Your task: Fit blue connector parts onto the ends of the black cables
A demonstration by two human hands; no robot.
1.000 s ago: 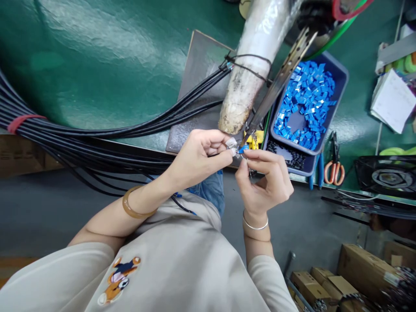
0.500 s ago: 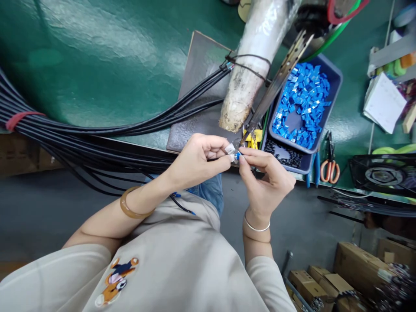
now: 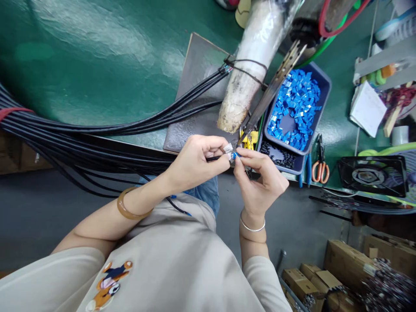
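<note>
My left hand (image 3: 203, 162) pinches the end of a black cable (image 3: 212, 159), fingers and thumb closed round it, with a small white tag showing at the fingertips. My right hand (image 3: 260, 173) has its thumb and forefinger closed on a small blue connector (image 3: 234, 155) at that cable end. The two hands almost meet at the bench's front edge. Just above them is the lower tip of a metal strip (image 3: 269, 93). The fine wires at the connector are too small to make out.
A thick bundle of black cables (image 3: 65, 125) runs in from the left. Blue pieces fill a grey bin (image 3: 326, 86), stacked on another bin of black pieces. A plastic-wrapped post (image 3: 242, 82) stands over a grey board (image 3: 191, 86). Orange-handled pliers (image 3: 320, 171) and a fan (image 3: 370, 175) lie right.
The whole view has shifted slightly, so bench and bins sit a little further left. Both hands keep their pinch on the cable end and blue connector.
</note>
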